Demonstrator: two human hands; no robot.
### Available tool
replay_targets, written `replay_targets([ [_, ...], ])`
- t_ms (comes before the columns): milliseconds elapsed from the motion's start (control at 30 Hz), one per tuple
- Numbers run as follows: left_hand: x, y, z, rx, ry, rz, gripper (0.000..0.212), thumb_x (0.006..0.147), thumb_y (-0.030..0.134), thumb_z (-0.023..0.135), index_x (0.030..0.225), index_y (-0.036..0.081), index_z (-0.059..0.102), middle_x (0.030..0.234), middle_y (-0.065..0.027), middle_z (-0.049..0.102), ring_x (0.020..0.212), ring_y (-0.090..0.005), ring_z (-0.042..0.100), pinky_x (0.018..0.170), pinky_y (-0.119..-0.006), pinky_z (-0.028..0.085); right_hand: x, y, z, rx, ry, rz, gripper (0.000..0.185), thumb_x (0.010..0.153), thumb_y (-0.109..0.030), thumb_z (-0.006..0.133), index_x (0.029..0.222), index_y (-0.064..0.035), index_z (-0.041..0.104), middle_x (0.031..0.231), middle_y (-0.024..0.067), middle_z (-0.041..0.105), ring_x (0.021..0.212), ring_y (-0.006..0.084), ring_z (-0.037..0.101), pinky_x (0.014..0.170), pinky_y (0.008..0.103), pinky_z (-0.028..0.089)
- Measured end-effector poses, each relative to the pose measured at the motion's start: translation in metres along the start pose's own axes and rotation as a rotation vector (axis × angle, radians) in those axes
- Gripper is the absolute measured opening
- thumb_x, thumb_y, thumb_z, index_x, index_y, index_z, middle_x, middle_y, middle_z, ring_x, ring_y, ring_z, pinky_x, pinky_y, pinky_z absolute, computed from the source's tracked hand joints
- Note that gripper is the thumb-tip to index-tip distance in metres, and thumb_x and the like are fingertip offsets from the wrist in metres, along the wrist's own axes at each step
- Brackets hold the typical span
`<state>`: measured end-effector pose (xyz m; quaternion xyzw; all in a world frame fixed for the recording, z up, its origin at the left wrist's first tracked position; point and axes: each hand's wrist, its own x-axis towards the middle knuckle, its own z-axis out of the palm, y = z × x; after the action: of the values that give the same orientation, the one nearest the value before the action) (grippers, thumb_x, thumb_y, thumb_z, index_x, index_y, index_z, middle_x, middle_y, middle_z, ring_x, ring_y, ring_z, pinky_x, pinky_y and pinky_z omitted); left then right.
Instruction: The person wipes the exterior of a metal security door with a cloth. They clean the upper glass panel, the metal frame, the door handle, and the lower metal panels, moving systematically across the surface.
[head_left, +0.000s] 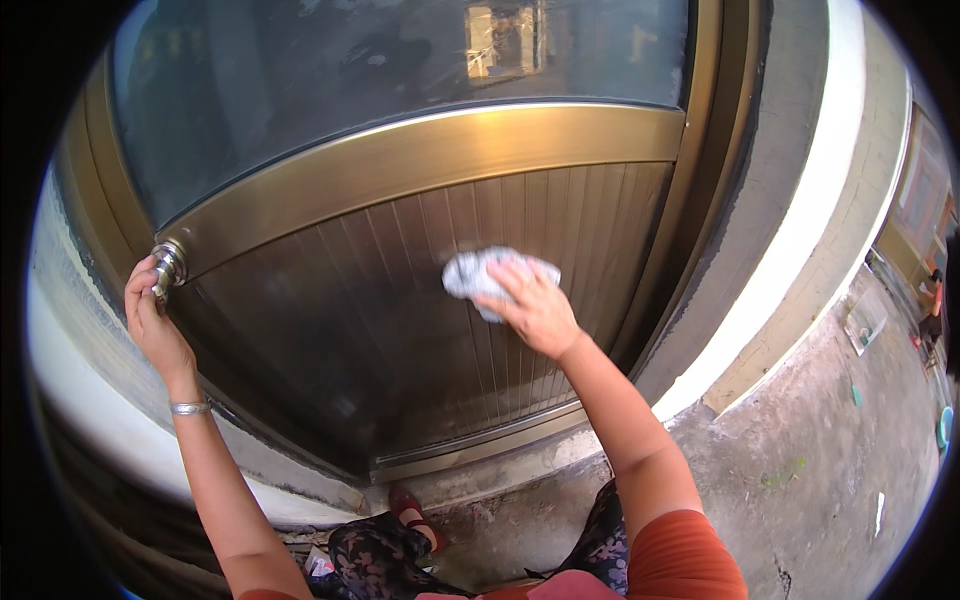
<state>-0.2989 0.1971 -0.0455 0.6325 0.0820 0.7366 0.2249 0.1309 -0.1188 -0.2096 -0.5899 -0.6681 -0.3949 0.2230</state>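
A bronze-coloured metal door (360, 330) with a ribbed lower panel stands before me, a glass pane (360, 82) in its upper half. My left hand (154, 315) grips the shiny round door knob (170, 262) at the door's left edge. Under the fingers of my right hand (529, 304) is a crumpled, pale cloth (469, 274), pressed on the ribbed panel right of its middle. The cloth and fingertips look slightly blurred. Part of the knob is hidden behind my left fingers.
A concrete sill (517, 476) runs along the door's foot. To the right, a white-edged wall (787, 255) borders the concrete ground (817, 465). Another person (934, 311) is at the far right rim, near a teal basin (945, 427). Litter (319, 562) lies near my feet.
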Motion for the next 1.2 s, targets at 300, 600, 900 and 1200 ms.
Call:
replay_targets([
  [300,0.000,-0.001,-0.004,-0.010,-0.032,-0.005,0.024,0.102,0.005,0.040,0.101,0.006,0.064,0.130,-0.0137,0.065,0.129,-0.0263,0.056,0.115,-0.039,0.037,0.028,-0.004,-0.004,0.058,0.339,0.293,0.058,0.079,-0.005,0.069,0.134,-0.0219,0.067,0.150,0.0184,0.049,0.138,0.0427,0.048,0.115,0.0544,0.038],
  [600,-0.004,-0.002,0.002,0.009,-0.009,0.008,0.024,0.102,0.004,0.041,0.101,0.006,0.064,0.130,-0.0127,0.064,0.128,-0.0250,0.055,0.114,-0.037,0.037,-0.014,0.002,-0.007,0.032,0.186,0.359,0.069,0.072,0.006,0.068,0.135,-0.0200,0.065,0.152,0.0234,0.045,0.139,0.0493,0.045,0.114,0.0557,0.039],
  [900,-0.006,0.005,0.004,0.051,-0.020,0.034,0.024,0.101,0.003,0.041,0.101,0.005,0.064,0.129,-0.0121,0.064,0.127,-0.0248,0.055,0.114,-0.037,0.036,-0.022,0.015,0.000,0.008,0.328,0.567,0.069,0.077,0.008,0.061,0.141,-0.0168,0.061,0.157,0.0289,0.036,0.143,0.0517,0.038,0.118,0.0522,0.034],
  [1200,-0.005,-0.003,-0.001,0.045,-0.020,0.036,0.025,0.103,0.003,0.040,0.103,0.006,0.065,0.132,-0.0139,0.063,0.129,-0.0252,0.055,0.114,-0.037,0.037,-0.035,0.068,-0.017,0.014,0.473,0.758,0.078,0.085,0.006,0.052,0.158,-0.0178,0.040,0.163,0.0334,0.021,0.149,0.0522,0.028,0.121,0.0478,0.028],
])
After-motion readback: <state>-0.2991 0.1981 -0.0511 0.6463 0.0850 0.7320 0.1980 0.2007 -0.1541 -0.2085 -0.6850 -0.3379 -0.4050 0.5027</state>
